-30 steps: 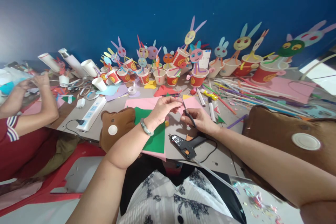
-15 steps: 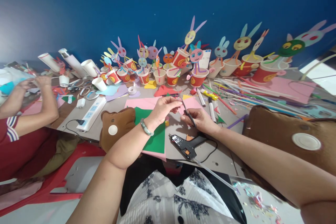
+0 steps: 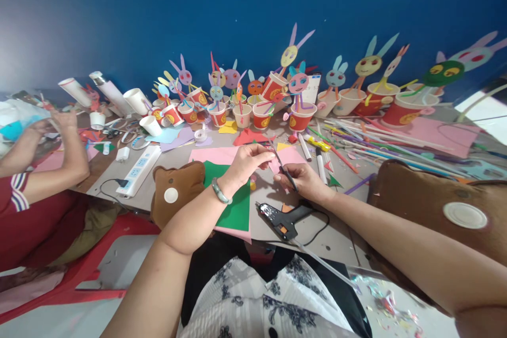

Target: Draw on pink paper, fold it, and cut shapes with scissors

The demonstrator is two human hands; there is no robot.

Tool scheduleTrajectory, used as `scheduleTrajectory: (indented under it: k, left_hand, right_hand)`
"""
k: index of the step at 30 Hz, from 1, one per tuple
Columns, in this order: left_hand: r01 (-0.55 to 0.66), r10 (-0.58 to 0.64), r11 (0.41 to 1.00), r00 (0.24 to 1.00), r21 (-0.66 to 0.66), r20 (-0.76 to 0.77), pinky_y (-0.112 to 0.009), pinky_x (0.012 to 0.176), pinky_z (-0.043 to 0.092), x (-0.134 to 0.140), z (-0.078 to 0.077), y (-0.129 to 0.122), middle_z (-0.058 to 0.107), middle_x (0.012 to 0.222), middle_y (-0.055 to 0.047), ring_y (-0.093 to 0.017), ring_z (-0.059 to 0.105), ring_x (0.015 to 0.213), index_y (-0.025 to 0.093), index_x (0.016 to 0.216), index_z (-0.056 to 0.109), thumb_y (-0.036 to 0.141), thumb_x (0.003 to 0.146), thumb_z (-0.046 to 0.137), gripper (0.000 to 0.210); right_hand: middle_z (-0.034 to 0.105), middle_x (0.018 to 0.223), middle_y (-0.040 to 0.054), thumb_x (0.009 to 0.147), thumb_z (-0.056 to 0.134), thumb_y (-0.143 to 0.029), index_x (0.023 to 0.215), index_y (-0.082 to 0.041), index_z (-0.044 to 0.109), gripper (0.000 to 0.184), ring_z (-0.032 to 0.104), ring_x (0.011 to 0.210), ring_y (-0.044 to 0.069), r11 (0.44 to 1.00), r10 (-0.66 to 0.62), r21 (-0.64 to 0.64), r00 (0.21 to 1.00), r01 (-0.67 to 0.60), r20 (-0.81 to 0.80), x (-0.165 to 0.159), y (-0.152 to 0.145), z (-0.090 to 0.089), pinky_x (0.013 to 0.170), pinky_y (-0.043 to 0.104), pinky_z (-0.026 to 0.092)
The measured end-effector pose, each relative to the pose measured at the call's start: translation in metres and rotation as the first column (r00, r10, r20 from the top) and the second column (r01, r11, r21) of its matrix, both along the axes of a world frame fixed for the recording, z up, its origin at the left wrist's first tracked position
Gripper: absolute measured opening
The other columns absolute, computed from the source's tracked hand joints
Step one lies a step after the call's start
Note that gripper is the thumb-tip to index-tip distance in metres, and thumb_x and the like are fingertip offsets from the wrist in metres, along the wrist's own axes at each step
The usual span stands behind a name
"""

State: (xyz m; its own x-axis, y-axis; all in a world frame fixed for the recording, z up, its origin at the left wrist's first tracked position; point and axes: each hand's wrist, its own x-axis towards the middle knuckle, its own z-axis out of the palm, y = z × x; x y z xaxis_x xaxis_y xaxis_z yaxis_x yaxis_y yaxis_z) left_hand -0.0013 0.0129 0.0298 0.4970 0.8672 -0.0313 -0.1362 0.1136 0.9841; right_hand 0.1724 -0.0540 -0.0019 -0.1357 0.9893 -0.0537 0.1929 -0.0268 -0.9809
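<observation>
My right hand is closed round the black handles of a pair of scissors, whose blades point up and away toward my left fingertips. With thumb and forefinger pressed together, my left hand pinches a small piece of pink paper right by the blades. Its exact shape is partly hidden by my fingers. Below both hands lies a black glue gun with a clear glue stick in its back end. Under my left forearm are a green sheet and pink sheets.
Paper cups with rabbit-faced figures line the wall. Pipe cleaners and markers lie to the right, near a brown cushion. A power strip and a smaller brown cushion are left. A co-worker's hands work at far left.
The view has shifted very slightly. Both hands stay in nearly the same place, with the scissors still at the pink paper.
</observation>
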Motion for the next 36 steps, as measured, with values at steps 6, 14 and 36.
scheduleTrajectory:
  k: [6,14,36]
  left_hand:
    - [0.019,-0.019,0.999,1.0,0.051,0.013,-0.02,0.058,0.045,-0.002,0.003,0.001,0.063,0.062,0.001,-0.006,0.055,0.056,0.013,0.068,0.063,0.029,0.069,0.078,0.023]
    - [0.025,-0.025,0.999,0.999,0.023,-0.025,-0.02,0.054,0.042,-0.005,0.012,-0.003,0.059,0.057,0.003,-0.006,0.052,0.055,0.014,0.069,0.061,0.027,0.07,0.075,0.019]
    - [0.015,-0.014,1.0,0.998,0.017,-0.055,-0.021,0.056,0.044,-0.001,0.002,0.002,0.062,0.058,0.001,-0.007,0.055,0.053,0.013,0.069,0.064,0.03,0.07,0.078,0.022]
  right_hand:
    - [0.054,0.045,-0.001,0.063,0.082,-0.063,0.052,-0.018,0.052,0.054,0.039,0.045,0.008,1.0,-0.007,-0.009,1.0,0.007,0.007,-0.001,0.0,0.003,0.045,0.024,0.029]
    - [0.054,0.045,-0.001,0.064,0.079,-0.068,0.05,-0.019,0.051,0.058,0.039,0.046,0.009,1.0,0.002,0.01,0.999,-0.002,0.043,-0.002,-0.001,0.007,0.046,0.025,0.03]
    - [0.051,0.045,-0.001,0.076,0.072,-0.064,0.055,-0.019,0.058,0.052,0.042,0.043,0.01,0.995,-0.09,0.026,0.992,0.093,-0.09,0.005,0.001,0.002,0.045,0.027,0.031]
